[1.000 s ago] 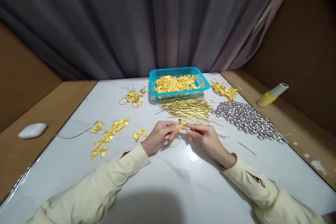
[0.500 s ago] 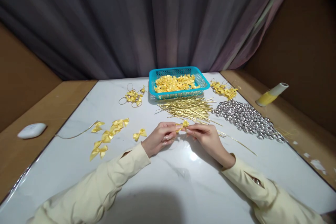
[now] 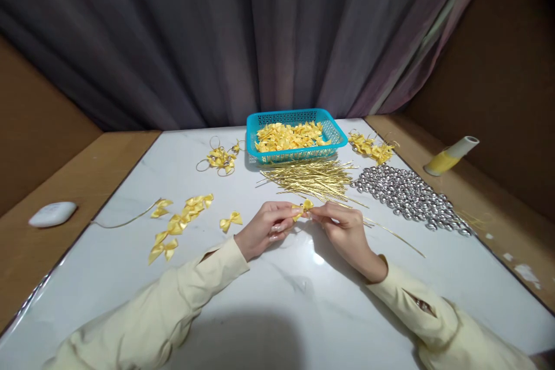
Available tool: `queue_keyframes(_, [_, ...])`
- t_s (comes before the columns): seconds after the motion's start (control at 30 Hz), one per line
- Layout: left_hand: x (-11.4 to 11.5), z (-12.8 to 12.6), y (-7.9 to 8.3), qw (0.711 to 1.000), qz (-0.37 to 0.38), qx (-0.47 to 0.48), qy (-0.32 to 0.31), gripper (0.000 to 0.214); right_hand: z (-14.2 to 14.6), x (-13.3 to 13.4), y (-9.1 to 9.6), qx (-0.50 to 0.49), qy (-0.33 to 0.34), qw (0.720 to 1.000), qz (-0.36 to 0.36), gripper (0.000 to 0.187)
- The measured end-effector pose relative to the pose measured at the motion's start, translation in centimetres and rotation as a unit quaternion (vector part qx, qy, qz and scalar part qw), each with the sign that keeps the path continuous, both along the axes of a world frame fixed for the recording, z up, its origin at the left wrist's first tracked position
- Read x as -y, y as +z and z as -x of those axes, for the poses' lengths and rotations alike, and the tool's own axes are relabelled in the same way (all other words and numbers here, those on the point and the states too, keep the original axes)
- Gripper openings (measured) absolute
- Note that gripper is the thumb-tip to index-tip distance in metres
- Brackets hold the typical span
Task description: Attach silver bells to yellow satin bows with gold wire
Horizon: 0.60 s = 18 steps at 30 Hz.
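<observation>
Between the fingertips of both hands, above the middle of the white table, is a small yellow ribbon bow [image 3: 307,204]. My left hand [image 3: 269,226] pinches it from the left with thumb and fingers. My right hand [image 3: 343,232] is closed in a pinch at the bow's right side; what lies between those fingertips is too small to make out. One loose yellow bow [image 3: 230,221] lies just left of my left hand. Beyond the hands is a pile of gold wire ties [image 3: 314,178], and a single gold tie [image 3: 396,239] extends to the right of my right hand.
A blue basket [image 3: 299,155] of yellow bows stands at the back. Silver beads [image 3: 405,193] are heaped at right. Looped bows [image 3: 222,158] lie back left, others [image 3: 373,148] back right. More bows [image 3: 177,224], a white device [image 3: 52,214] and a yellow-white tube [image 3: 451,156] flank the table.
My right fingertips have shifted slightly to the right along the bow, exposing more of it. My left hand has hardly moved and keeps its pinch.
</observation>
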<state>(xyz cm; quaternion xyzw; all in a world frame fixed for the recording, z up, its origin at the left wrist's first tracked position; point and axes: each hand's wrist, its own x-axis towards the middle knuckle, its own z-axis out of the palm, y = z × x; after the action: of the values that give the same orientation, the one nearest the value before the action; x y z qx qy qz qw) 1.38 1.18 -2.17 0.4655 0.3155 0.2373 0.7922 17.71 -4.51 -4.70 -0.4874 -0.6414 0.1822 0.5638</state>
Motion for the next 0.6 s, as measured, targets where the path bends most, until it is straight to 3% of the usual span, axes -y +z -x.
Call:
queue_keyframes(0.13, [0.3,0.0,0.4,0.999,-0.035,-0.01,0.015,0.022,-0.3,-0.2,-0.1,0.004,0.001,1.0,0.015,0.029])
queue_keyframes(0.3, [1.0,0.1,1.0,0.988,-0.14,-0.056,0.013,0.027,-0.5,-0.4,0.0,0.01,0.013,1.0,0.015,0.029])
queue_keyframes(0.6, [1.2,-0.1,1.4,0.992,-0.115,-0.05,0.008,0.026,-0.5,0.1,0.1,0.11,0.01,0.99,-0.084,0.032])
